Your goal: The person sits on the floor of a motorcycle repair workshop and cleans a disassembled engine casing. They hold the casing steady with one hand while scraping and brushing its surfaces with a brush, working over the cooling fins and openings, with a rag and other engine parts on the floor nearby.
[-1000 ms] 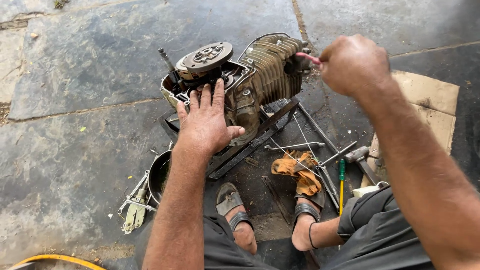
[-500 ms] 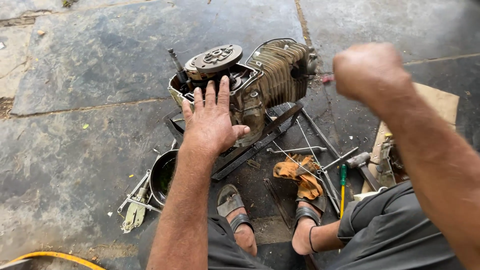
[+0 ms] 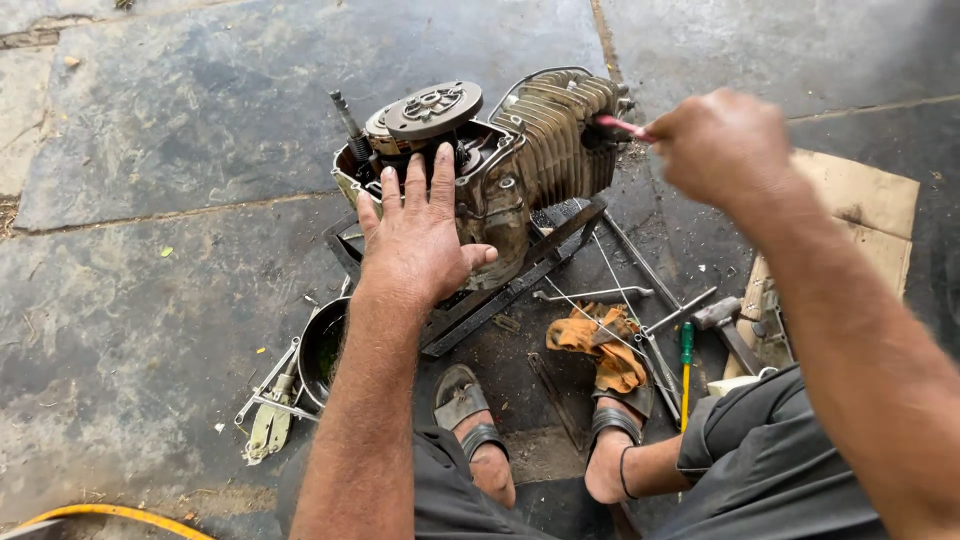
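A small grimy engine [image 3: 520, 160] with a finned cylinder [image 3: 565, 130] and a round flywheel [image 3: 433, 108] sits on a dark metal frame [image 3: 520, 280] on the stone floor. My left hand [image 3: 420, 235] lies flat on the engine's crankcase, fingers spread, pressing it down. My right hand [image 3: 725, 145] is closed around a tool with a pink handle [image 3: 622, 126], whose tip reaches the right end of the cylinder. The tool's working end is hidden behind the fins.
An orange rag [image 3: 600, 345], a green-handled screwdriver [image 3: 686, 365], a hammer [image 3: 725, 325], a wrench [image 3: 590, 296] and thin rods lie by my sandalled feet. A dark bowl [image 3: 322, 350] and metal bracket [image 3: 268, 415] lie left. Cardboard [image 3: 860, 215] lies right; a yellow hose [image 3: 110, 515] is bottom left.
My right hand with the pink-handled tool has drawn slightly back from the cylinder and returned near it. My left hand has stayed pressed on the engine.
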